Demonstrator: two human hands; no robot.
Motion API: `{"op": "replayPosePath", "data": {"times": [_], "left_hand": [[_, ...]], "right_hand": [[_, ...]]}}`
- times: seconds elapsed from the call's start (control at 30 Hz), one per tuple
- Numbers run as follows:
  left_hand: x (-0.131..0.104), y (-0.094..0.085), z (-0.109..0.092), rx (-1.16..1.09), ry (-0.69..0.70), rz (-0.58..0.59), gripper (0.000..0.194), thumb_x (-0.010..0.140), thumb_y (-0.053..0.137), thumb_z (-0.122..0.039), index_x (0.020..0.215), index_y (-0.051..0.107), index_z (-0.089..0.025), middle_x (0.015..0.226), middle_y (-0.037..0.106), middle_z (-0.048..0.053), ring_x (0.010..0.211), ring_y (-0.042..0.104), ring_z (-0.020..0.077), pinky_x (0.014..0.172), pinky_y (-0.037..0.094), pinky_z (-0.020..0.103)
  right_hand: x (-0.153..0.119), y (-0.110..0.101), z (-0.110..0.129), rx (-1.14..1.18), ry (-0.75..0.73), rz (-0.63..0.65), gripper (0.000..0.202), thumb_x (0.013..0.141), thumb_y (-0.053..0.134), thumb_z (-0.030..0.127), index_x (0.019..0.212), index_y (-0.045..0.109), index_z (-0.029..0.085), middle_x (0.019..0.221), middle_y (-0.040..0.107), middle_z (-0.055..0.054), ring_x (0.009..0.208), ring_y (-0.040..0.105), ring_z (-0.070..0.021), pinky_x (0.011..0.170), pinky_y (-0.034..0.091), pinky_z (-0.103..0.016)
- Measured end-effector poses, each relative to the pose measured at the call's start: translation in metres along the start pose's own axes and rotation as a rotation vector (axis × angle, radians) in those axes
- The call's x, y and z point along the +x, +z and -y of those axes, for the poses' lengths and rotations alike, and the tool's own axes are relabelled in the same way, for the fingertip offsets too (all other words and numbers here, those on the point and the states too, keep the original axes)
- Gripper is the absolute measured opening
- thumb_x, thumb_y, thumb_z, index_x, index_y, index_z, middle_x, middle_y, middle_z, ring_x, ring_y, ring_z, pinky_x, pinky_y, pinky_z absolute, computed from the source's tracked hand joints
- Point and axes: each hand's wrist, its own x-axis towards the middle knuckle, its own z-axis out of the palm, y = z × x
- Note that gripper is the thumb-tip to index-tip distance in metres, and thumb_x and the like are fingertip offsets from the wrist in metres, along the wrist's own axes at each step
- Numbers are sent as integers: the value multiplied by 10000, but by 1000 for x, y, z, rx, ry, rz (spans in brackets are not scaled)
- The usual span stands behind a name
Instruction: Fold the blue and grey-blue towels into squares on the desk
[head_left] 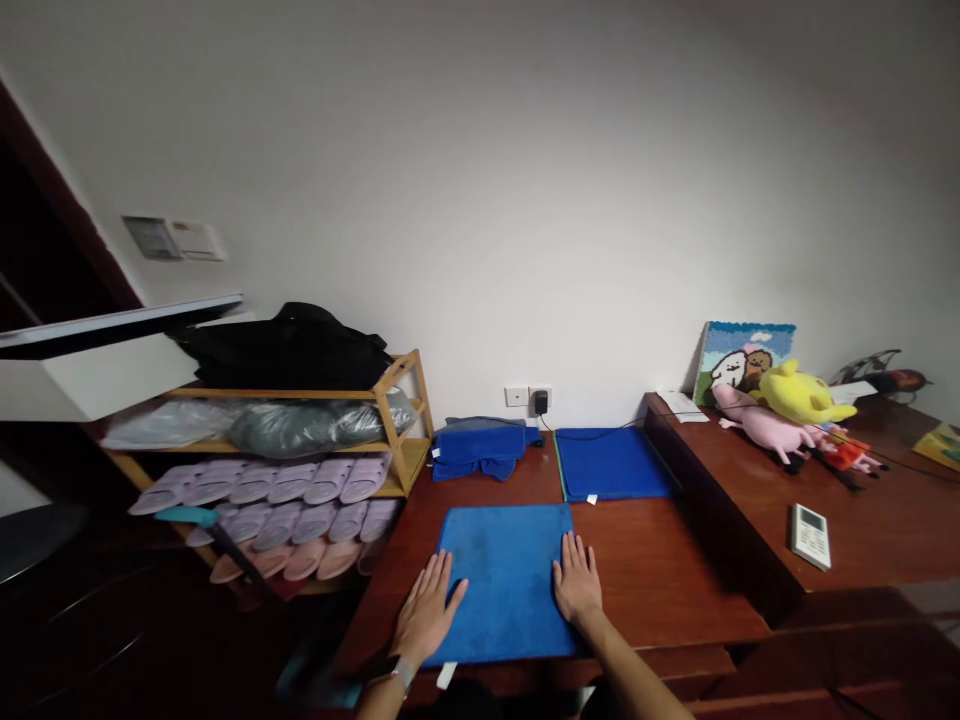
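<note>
A blue cloth (506,580) lies flat on the brown wooden desk (645,570), a white tag sticking out at its near edge. My left hand (427,610) rests palm down on the cloth's left edge, fingers and thumb spread, with a watch on the wrist. On the right edge of the cloth lies my right hand (577,580), also palm down with its fingers apart. Behind the cloth are a folded blue cloth bundle (478,448) at the left and a flat, darker blue cloth (615,463) at the right.
Left of the desk stands a wooden rack (409,465) with slippers and a black bag (292,350). A raised surface at right holds plush toys (799,393), a picture (750,355) and a white remote (810,536). A black plug (541,402) sits in the wall socket.
</note>
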Motion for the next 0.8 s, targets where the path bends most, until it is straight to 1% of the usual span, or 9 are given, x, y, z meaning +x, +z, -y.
{"op": "replayPosePath", "data": {"times": [0.1,0.2,0.33,0.4,0.5,0.6,0.67,0.73,0.8], "left_hand": [[4,-1,1,-2,-19,-6,858,989,241,-714,1610,306,-125,1690,261,107,1574,235,265,1283,236,477],[7,-5,-2,-10,-18,-18,832,992,251,-699,1605,329,-141,1679,292,113,1566,260,275,1279,239,500],[2,-9,-5,-8,-34,-29,845,992,255,-693,1589,357,-104,1665,322,135,1556,289,281,1282,242,499],[-3,-10,-16,-12,-27,-59,843,998,245,-687,1588,357,-94,1664,324,139,1554,295,276,1285,243,496],[-7,-8,-55,-45,99,-75,776,1024,231,-642,1603,332,-136,1675,317,102,1559,288,248,1288,245,468],[-2,-3,-112,-100,324,-52,690,1046,243,-584,1628,271,-215,1681,320,53,1556,298,231,1280,273,449],[4,3,-145,-126,410,-46,668,1050,257,-563,1634,240,-238,1678,330,57,1549,318,239,1268,298,463],[9,11,-165,-130,412,-32,674,1050,263,-566,1630,252,-225,1666,353,85,1540,337,254,1260,311,483],[12,17,-171,-121,378,-9,688,1046,259,-584,1622,282,-208,1660,361,102,1540,338,261,1261,308,492]], "right_hand": [[7,-2,2,-5,-5,13,659,1047,152,437,1636,170,143,1714,125,-23,1596,94,-213,1292,23,-439],[7,-7,4,-5,-4,17,654,1050,154,444,1637,183,156,1712,150,-31,1593,113,-216,1290,47,-450],[-12,-3,0,-3,-20,-12,667,1052,153,480,1636,200,161,1709,164,-25,1593,115,-215,1293,66,-446],[-26,3,-3,7,-24,-29,669,1051,162,494,1637,201,174,1707,166,-10,1592,122,-213,1295,82,-442],[-43,9,-5,23,-29,-15,663,1050,168,492,1637,201,185,1705,158,0,1591,124,-215,1296,86,-450],[-49,9,-4,24,-34,-1,658,1048,176,470,1637,200,179,1707,142,-3,1593,104,-220,1297,73,-454],[-49,8,-3,23,-37,-6,659,1048,183,469,1636,209,173,1706,148,-8,1593,103,-223,1299,71,-456],[-48,8,-2,24,-39,-14,660,1050,179,474,1634,219,169,1706,153,-11,1593,101,-224,1300,69,-456],[-46,9,-2,28,-44,-18,662,1051,170,482,1633,222,171,1708,145,-11,1594,98,-223,1300,70,-454]]}}
